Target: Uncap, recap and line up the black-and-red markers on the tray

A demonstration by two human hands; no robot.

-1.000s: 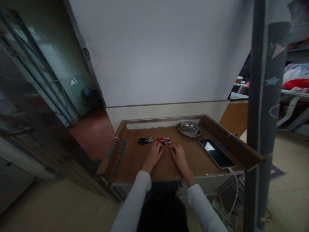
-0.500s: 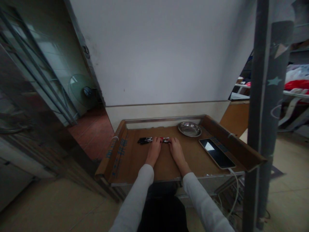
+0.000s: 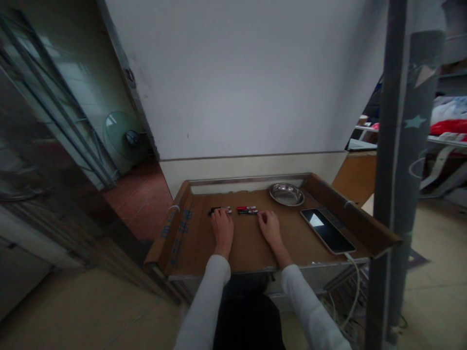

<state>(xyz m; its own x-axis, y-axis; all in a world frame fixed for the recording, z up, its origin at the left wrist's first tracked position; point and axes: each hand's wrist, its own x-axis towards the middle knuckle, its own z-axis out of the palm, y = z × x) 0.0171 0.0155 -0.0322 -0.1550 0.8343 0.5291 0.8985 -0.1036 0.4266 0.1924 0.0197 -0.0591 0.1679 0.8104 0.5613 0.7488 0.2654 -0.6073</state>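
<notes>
Two groups of slim marker-like pens lie crosswise on the cardboard-lined tray top (image 3: 204, 243). My left hand (image 3: 223, 229) rests over the left group of black pens (image 3: 213, 210), fingers stretched and slightly bent, fingertips touching them and hiding part. To its right lie a red pen (image 3: 245, 208) and a black pen (image 3: 248, 212) side by side, with a small gap from the left group. My right hand (image 3: 269, 227) is at the right end of this pair, fingers loosely curled, a gap showing between thumb and forefinger. Nothing is seen held in it.
A round shallow steel dish (image 3: 287, 194) stands at the back right. In front of it lies a phone (image 3: 327, 231) with a white cable (image 3: 357, 277) hanging over the edge. Raised cardboard sides (image 3: 350, 209) border the top. Behind is a white wall (image 3: 248, 87); a grey post (image 3: 397, 170) stands at right.
My left hand has moved left from the red and black pair onto the left pens. My right hand has shifted slightly right, uncovering the pair.
</notes>
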